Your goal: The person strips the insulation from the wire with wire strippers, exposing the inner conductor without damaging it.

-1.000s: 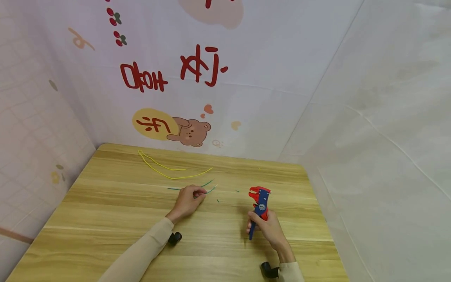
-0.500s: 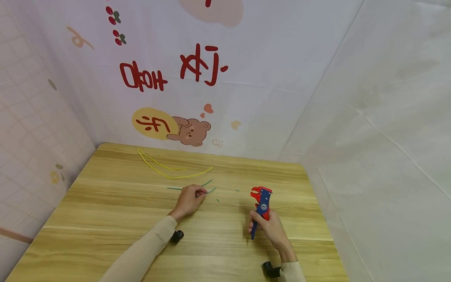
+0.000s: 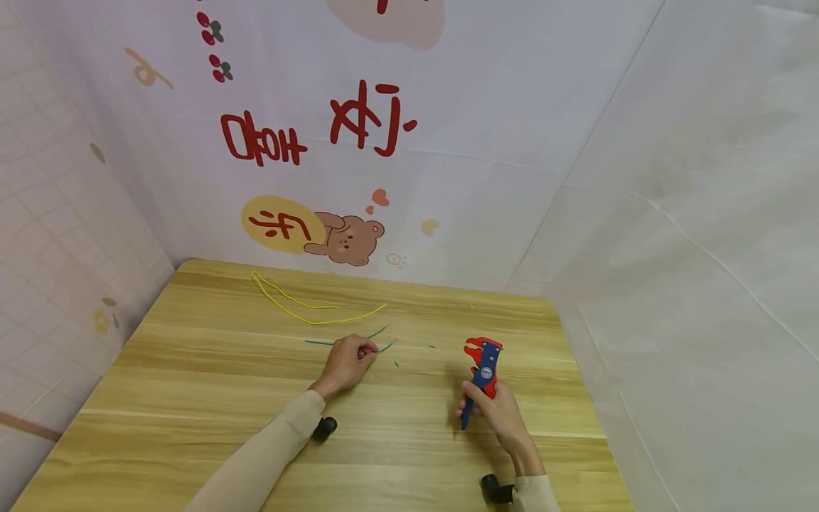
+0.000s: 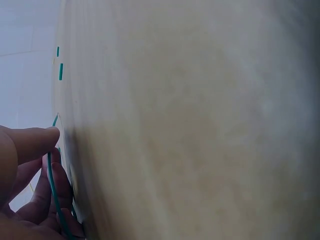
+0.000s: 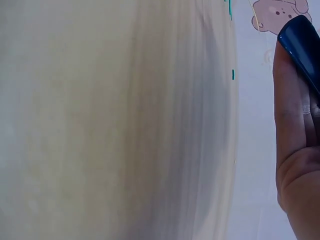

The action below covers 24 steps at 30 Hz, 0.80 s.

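My left hand (image 3: 345, 363) pinches a green wire (image 3: 387, 347) between thumb and fingertips, low over the table. In the left wrist view the green wire (image 4: 51, 175) runs down past the fingers, and its pale tip stands out just beyond the thumb. More green wire shows behind and left of the hand; the stretch under the fingers is hidden. Apart from it, on the right, my right hand (image 3: 502, 412) grips a red and blue wire stripper (image 3: 488, 363) by its handles, the jaws pointing away and parted. The right wrist view catches only a dark blue handle end (image 5: 301, 42).
A long yellow wire (image 3: 313, 323) lies bent at the back left of the wooden table (image 3: 211, 398). Two short green scraps (image 3: 431, 346) lie between the hands, and a tiny yellow scrap (image 3: 472, 305) near the back edge. A printed cloth wall (image 3: 461, 178) rises behind.
The right hand has shifted slightly to the right with the wire stripper. The left hand has barely moved and keeps its pinch on the green wire.
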{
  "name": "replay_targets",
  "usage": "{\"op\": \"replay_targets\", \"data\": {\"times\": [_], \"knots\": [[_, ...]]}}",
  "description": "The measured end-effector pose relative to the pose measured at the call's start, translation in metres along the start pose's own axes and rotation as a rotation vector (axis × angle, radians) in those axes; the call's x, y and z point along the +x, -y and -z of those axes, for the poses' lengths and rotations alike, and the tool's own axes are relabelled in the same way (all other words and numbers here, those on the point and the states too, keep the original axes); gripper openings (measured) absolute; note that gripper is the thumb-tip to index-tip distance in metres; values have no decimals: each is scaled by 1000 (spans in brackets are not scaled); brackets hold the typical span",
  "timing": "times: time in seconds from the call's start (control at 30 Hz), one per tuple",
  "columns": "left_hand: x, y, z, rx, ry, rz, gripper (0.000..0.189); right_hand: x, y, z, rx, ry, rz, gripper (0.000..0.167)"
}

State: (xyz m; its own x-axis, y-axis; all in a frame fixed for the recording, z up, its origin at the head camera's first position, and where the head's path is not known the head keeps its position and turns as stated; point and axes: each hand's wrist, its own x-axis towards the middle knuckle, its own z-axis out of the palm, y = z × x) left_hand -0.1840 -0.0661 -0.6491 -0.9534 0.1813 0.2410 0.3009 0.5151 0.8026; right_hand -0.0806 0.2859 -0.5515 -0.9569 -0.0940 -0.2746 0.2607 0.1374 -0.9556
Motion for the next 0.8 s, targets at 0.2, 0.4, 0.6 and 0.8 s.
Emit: {"op": "replay_targets", "data": {"times": [0.2, 0.4, 0.6, 0.8], "knots": [[3, 6, -3, 30, 17, 15, 8, 2, -2, 7, -8, -32, -15, 38], [5, 9, -4, 83, 54, 43, 8, 5, -3, 15, -54, -76, -34, 43], [5, 8, -3, 92, 77, 58, 7, 7, -3, 22, -108, -156, -41, 38], [5, 7, -1, 96, 92, 52, 7, 9, -3, 29, -175, -205, -58, 44]]}}
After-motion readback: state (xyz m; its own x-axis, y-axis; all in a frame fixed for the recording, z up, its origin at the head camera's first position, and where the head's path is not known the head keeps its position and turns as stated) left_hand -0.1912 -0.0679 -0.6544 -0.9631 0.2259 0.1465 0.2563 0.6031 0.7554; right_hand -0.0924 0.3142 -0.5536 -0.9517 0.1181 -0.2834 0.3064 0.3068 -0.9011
